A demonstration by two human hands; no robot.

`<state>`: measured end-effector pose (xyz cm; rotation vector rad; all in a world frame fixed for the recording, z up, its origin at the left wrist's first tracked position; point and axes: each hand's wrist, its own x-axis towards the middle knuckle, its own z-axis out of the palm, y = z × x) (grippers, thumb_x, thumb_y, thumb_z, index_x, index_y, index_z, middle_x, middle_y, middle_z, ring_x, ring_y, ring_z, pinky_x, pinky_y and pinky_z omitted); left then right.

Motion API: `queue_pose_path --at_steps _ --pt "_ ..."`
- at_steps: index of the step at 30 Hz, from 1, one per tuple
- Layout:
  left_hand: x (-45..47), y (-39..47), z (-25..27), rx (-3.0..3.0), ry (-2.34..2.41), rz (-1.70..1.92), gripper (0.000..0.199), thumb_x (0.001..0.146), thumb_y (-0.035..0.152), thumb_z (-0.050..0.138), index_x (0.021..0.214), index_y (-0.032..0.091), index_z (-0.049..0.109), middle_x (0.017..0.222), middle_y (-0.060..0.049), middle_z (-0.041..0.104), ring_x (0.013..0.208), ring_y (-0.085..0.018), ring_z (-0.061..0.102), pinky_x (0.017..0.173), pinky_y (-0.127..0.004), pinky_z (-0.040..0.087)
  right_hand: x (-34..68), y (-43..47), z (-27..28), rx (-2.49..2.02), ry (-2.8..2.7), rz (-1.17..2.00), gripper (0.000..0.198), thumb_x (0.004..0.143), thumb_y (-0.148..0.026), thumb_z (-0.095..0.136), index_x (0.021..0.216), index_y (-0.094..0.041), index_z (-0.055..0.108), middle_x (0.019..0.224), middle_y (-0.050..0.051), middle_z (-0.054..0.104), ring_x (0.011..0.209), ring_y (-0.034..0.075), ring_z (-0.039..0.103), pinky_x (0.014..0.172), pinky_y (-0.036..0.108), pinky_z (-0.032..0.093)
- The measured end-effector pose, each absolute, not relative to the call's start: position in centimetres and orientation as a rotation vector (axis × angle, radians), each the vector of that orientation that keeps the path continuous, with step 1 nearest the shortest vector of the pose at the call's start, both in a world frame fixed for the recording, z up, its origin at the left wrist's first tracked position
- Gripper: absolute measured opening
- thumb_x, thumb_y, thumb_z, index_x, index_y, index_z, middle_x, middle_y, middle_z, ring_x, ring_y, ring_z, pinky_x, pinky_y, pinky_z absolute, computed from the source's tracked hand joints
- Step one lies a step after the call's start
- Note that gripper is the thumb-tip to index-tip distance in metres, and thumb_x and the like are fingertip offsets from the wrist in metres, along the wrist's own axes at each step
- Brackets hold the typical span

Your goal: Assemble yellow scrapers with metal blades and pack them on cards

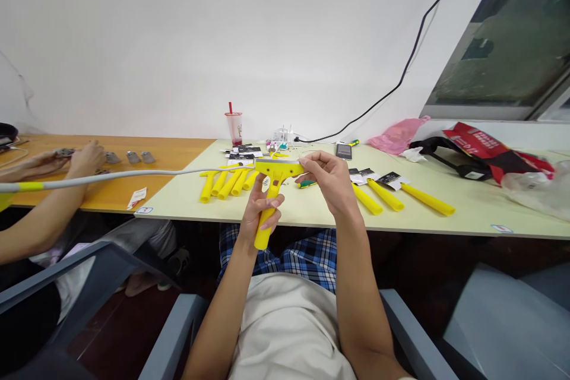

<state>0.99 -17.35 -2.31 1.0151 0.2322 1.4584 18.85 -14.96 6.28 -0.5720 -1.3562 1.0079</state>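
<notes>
Head view gives me the person's two hands just above the near edge of a pale table (pixel 294 208). I see the left hand (pixel 262 209) closed around the handle of a yellow scraper (pixel 279 171), which stands slightly tilted with its wide head up and a grey strip along the top. The right hand (pixel 328 179) is drawn into a pinch at the head's right end; the fingertips show small, so I can't quite tell whether they grip the strip or the plastic. Behind the left hand, more yellow handles (pixel 225 189) lie in a row; right of the right hand I count three yellow tools (pixel 427 199) beside black cards (pixel 390 180). A cup (pixel 234 129) with a red straw stands farther back. At far left, a co-worker's hands (pixel 86 157) are near small metal pieces (pixel 133 157) on an orange table (pixel 178 151).
</notes>
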Motion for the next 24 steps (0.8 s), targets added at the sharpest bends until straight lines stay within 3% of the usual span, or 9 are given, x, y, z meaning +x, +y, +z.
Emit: queue_pose_path --at_steps 3,7,9,12,14,18,24 --pt "0.7 -17.3 -2.3 1.015 0.251 1.469 0.08 0.077 0.023 0.085 0.151 0.046 0.063 0.154 -0.009 0.06 0.068 -0.008 0.047 0.032 -0.007 0.02 18.7 -14.8 6.0 -0.578 -1.358 1.002 0.042 0.079 -0.059 0.095 0.08 -0.022 0.076 0.079 -0.001 0.073 0.066 0.015 0.072 0.065 0.03 0.069" --pt "-0.6 -17.6 -1.6 1.025 0.261 1.56 0.081 0.078 0.019 0.085 0.151 0.045 0.062 0.148 -0.008 0.062 0.067 -0.006 0.048 0.033 -0.007 0.022 18.5 -11.9 4.2 -0.613 -1.441 0.896 0.046 0.096 -0.068 0.076 0.092 -0.022 0.078 0.09 0.004 0.079 0.079 0.018 0.076 0.072 0.032 0.067" --pt "-1.6 -18.0 -1.0 1.031 0.26 1.61 0.079 0.079 0.016 0.085 0.15 0.045 0.063 0.147 -0.007 0.062 0.067 -0.006 0.05 0.034 -0.007 0.024 18.4 -9.1 2.8 -0.719 -1.619 0.735 0.034 0.097 -0.057 0.078 0.093 -0.022 0.078 0.093 0.005 0.081 0.085 0.019 0.076 0.076 0.032 0.063" --pt "-2.6 -18.7 -0.4 1.042 0.237 1.657 0.074 0.08 0.012 0.086 0.144 0.044 0.066 0.148 -0.006 0.061 0.069 -0.005 0.053 0.034 -0.006 0.026 18.4 -4.3 1.4 -0.94 -2.0 0.568 0.016 0.083 -0.031 0.091 0.083 -0.021 0.078 0.089 0.004 0.081 0.081 0.02 0.072 0.081 0.034 0.059" --pt "-2.9 -19.0 -0.2 1.044 0.208 1.673 0.07 0.08 0.011 0.086 0.139 0.042 0.069 0.147 -0.006 0.061 0.07 -0.005 0.055 0.034 -0.006 0.026 18.4 -1.5 1.1 -1.106 -2.184 0.554 0.02 0.075 -0.018 0.095 0.088 -0.02 0.08 0.093 0.005 0.082 0.083 0.02 0.072 0.08 0.032 0.058" --pt "-2.6 -19.3 -0.4 1.022 0.145 1.667 0.061 0.08 0.008 0.085 0.131 0.04 0.072 0.137 -0.004 0.064 0.071 -0.006 0.059 0.034 -0.006 0.028 18.4 2.1 1.4 -1.255 -2.544 0.629 0.025 0.077 -0.019 0.095 0.098 -0.02 0.082 0.104 0.008 0.083 0.088 0.022 0.075 0.079 0.029 0.057" --pt "-2.6 -19.3 -0.6 0.982 0.164 1.657 0.062 0.078 0.008 0.087 0.13 0.037 0.071 0.125 -0.004 0.065 0.071 -0.007 0.059 0.034 -0.007 0.029 18.0 4.2 1.5 -1.092 -2.66 0.723 0.008 0.08 -0.019 0.086 0.086 -0.02 0.081 0.093 0.005 0.081 0.086 0.02 0.072 0.081 0.028 0.054"
